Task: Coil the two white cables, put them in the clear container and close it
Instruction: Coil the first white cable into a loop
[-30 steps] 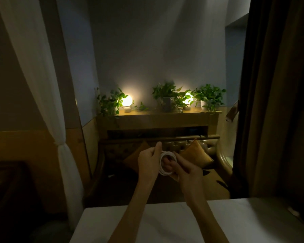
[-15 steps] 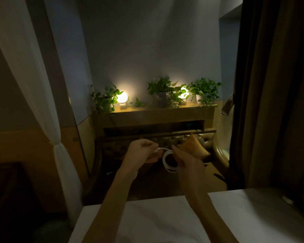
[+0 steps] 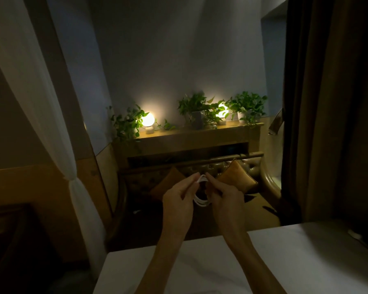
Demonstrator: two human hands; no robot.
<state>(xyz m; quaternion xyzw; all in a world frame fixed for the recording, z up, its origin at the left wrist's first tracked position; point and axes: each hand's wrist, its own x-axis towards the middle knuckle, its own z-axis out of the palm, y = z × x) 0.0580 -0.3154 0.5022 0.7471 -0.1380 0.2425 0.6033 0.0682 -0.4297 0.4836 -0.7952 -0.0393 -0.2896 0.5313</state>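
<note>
As we hold it above the desk [image 3: 306,251], the white cable [image 3: 201,201] hangs coiled between left hand [image 3: 177,200] and right hand [image 3: 225,200], fingers pinching its top; light, limp, probably springy, so grip across all loops.

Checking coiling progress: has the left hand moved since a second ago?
Yes. The left hand has shifted left of the orange cushion, pinching the white cable.
</note>
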